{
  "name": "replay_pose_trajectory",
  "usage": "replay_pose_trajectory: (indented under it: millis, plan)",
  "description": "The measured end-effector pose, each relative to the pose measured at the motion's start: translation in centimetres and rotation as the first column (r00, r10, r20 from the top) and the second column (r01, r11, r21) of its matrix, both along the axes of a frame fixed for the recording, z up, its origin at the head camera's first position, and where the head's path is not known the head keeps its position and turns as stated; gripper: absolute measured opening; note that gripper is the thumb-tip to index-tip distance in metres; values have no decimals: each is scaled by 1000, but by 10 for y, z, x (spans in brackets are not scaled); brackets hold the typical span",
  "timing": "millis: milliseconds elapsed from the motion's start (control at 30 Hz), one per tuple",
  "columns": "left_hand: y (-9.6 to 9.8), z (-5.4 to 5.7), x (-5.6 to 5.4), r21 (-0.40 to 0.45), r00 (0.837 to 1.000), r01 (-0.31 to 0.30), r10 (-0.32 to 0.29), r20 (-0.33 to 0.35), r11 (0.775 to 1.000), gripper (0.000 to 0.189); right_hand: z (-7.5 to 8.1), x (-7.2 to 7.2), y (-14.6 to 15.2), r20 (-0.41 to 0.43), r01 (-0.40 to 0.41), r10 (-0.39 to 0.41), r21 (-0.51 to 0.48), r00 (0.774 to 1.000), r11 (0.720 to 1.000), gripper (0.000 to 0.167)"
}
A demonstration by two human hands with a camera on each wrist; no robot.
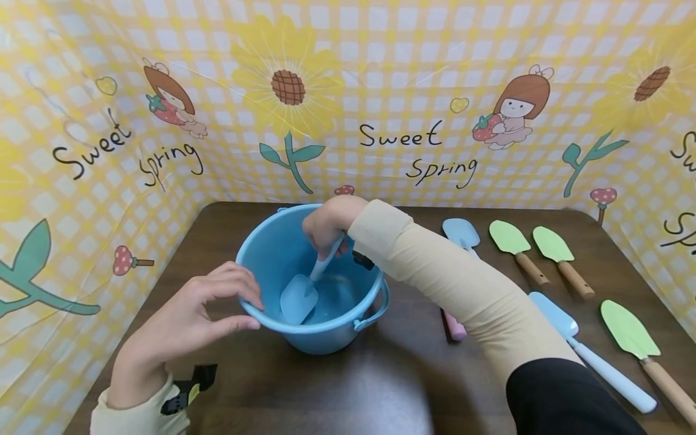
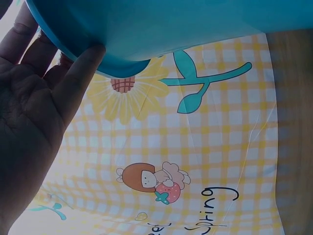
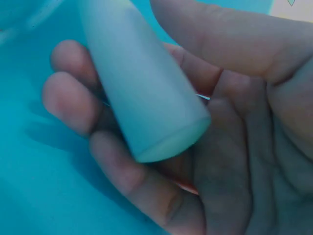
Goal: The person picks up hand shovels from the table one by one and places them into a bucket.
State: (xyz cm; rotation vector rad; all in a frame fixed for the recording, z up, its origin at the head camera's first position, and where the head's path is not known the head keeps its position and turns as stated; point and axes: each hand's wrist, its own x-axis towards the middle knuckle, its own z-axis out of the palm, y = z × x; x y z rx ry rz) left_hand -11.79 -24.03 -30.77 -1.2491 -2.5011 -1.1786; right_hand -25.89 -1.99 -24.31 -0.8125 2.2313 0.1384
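Observation:
A light blue bucket (image 1: 321, 343) stands on the dark table, its handle hanging at the right side. My left hand (image 1: 209, 305) pinches the bucket's left rim, fingers over the inside and thumb outside; the left wrist view shows the thumb against the bucket wall (image 2: 195, 24). Reaching into the bucket from above, my right hand (image 1: 330, 225) holds a light blue toy shovel (image 1: 299, 299). The shovel's blade points down toward the bucket's bottom. In the right wrist view, the fingers curl loosely around the pale handle (image 3: 142, 93), whose end shows.
Right of the bucket lie green trowels with wooden handles (image 1: 509, 237) (image 1: 553, 243) (image 1: 631, 329), a blue shovel (image 1: 614, 371), and another blue shovel (image 1: 461, 232) partly behind my right sleeve. A pink handle (image 1: 454, 326) shows beneath that sleeve. Yellow checked cloth (image 1: 391, 72) encloses the table.

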Motion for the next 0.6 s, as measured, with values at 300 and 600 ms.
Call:
replay_pose_trajectory:
  millis: [300,600]
  plan:
    - [1,0,0,0,1000,1,-1,14,1000,40,4,4,3,-25,-4,4,-19,1000,1000,35]
    - [2,-1,0,0,1000,6,-6,-1,1000,41,21,8,6,-54,32,-29,47,998,998,48]
